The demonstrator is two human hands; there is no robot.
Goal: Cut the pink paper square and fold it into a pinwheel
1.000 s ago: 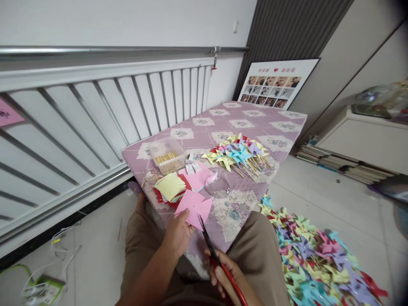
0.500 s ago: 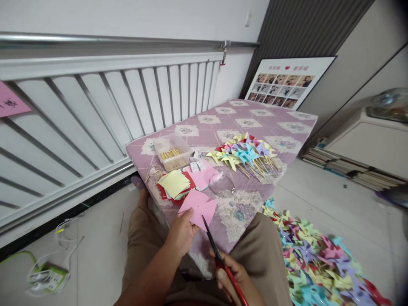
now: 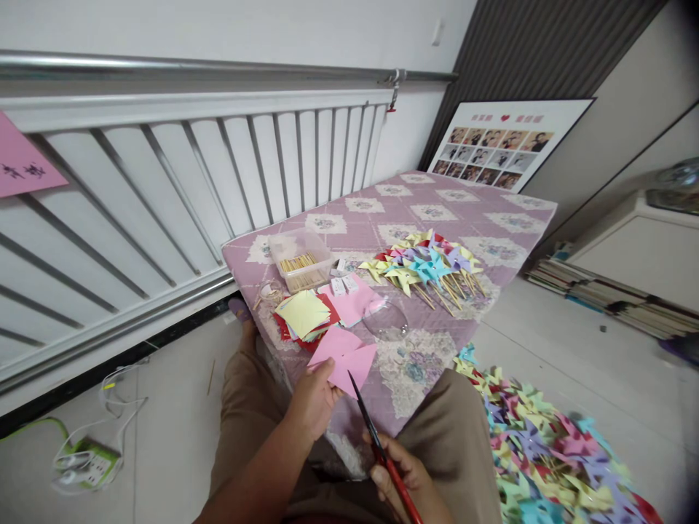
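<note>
Panelling of white slats (image 3: 164, 189) fills the left of the head view, behind a low table (image 3: 480, 218) spread with a purple floral cloth. On the floor to the right lies a heap of loose paper pinwheels (image 3: 546, 444). A smaller bunch of pinwheels on sticks (image 3: 426, 266) rests on the cloth. Nearer the seated person sit a clear plastic box (image 3: 302, 266) of thin wooden sticks and, just beside it, a stack of coloured paper squares (image 3: 303, 314). The person's left forearm reaches up from the bottom edge between the knees. The left hand (image 3: 315, 399) is raised at the table's near corner, thumb and fingers pinched together on the lower left edge of a pink paper square (image 3: 345, 356). The square is held flat just above the cloth and shows cut lines running in from its corners. The right hand (image 3: 404, 477) sits lower, close to the lap, fingers curled shut around the red handles of the scissors (image 3: 376, 437). Their dark blades lie close together and slant up to the left, with the tip meeting the pink square's lower edge.
</note>
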